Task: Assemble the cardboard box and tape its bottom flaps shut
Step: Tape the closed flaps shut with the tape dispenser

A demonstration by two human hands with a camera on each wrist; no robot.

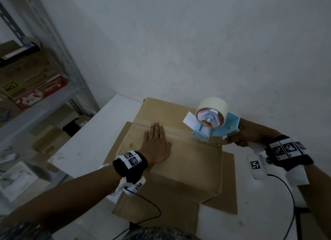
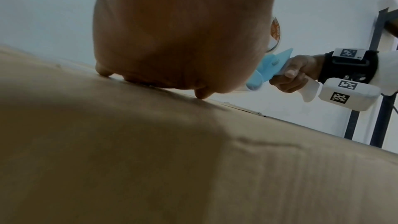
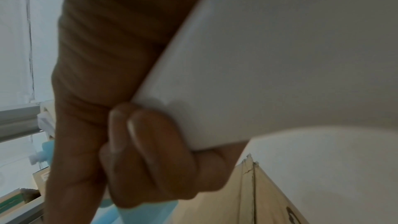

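Note:
A brown cardboard box (image 1: 186,161) stands upside down on a white table (image 1: 86,141), its bottom flaps folded shut on top. My left hand (image 1: 156,141) lies flat on the flaps, fingers straight across the centre seam, which carries a strip of tape; the palm (image 2: 176,40) presses the cardboard (image 2: 193,168). My right hand (image 1: 240,134) grips the handle of a blue tape dispenser (image 1: 213,125), whose roller sits at the seam's right end, a loose tape tab sticking up. In the right wrist view curled fingers (image 3: 146,152) wrap the white handle (image 3: 269,57).
The box's other flaps (image 1: 227,182) splay out flat on the table around it. A metal shelf rack (image 1: 53,78) with printed cartons (image 1: 34,85) stands at the left. Cables (image 1: 148,204) trail from both wrist cameras. A white wall (image 1: 197,42) is behind.

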